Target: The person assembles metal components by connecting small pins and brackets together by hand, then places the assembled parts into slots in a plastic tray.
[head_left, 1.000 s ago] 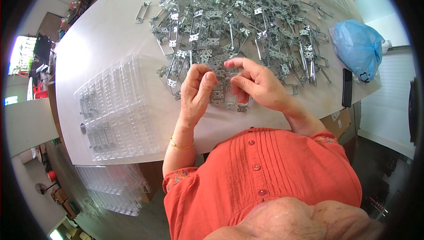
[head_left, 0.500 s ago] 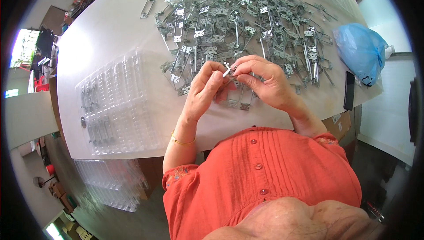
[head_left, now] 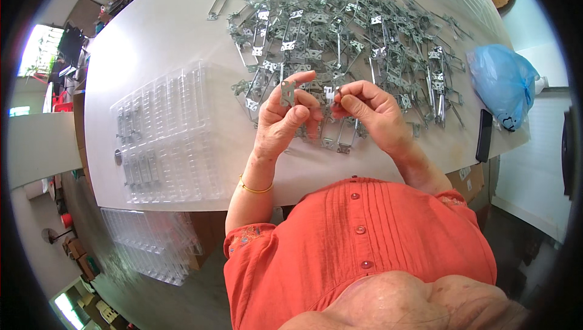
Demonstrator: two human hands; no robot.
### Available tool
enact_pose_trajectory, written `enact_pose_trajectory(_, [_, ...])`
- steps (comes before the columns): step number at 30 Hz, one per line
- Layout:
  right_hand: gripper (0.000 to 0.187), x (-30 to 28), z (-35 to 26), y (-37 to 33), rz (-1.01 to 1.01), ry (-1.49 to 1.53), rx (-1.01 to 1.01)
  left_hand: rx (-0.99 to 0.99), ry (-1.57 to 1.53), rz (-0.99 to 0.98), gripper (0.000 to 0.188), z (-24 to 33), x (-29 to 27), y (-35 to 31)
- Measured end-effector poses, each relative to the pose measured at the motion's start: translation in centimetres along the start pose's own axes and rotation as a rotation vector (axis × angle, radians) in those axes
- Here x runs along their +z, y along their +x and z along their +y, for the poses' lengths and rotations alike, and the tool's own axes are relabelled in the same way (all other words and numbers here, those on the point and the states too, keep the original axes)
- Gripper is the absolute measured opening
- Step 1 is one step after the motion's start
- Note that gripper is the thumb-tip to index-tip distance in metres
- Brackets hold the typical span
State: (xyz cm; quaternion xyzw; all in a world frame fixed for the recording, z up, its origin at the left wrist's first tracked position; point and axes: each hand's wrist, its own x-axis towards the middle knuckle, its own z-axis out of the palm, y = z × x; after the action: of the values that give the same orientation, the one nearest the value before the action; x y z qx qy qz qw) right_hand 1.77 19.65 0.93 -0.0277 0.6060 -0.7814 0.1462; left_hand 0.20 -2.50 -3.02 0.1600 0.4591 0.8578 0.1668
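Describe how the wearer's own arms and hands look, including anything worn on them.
The left hand and right hand are ungloved. A thin, gold-coloured bracelet circles the left forearm; none shows on the right. The left sleeve and right sleeve are short and orange-red, with multicoloured embroidery on the left one.

holed grey plate at left hand, shiny piece in right hand
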Motion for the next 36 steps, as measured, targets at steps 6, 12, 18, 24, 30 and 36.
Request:
enact_pose_trajectory(6, [0.015,-0.3,-0.6,-0.3,0.052,-0.187,0.012,0.33,0.164,0.09,0.059,-0.6,-0.1,0.6])
enact_pose_trajectory(12, [0.011,0.7,-1.8,-0.7,-0.001,-0.26,-0.174,0.068,0.015,-0.056,0.05,-0.1,1.2,0.4])
enact_pose_trajectory(18, [0.008,1.9,-2.1,-0.4,0.01,-0.432,-0.321,-0.029,0.057,-0.048,0.049,-0.1,1.3,0.1])
enact_pose_trajectory(24, [0.008,1.9,-1.7,-0.3,0.044,-0.472,-0.326,-0.076,0.116,-0.046,0.048,0.1,1.3,0.0])
enact_pose_trajectory(30, [0.01,1.8,-2.1,-0.5,0.051,-0.537,-0.358,-0.091,0.24,-0.024,0.046,0.5,1.2,-0.1])
enact_pose_trajectory(36, [0.024,1.7,-2.3,-0.8,0.03,-0.507,-0.277,-0.148,0.315,0.022,0.042,1.0,1.4,0.0])
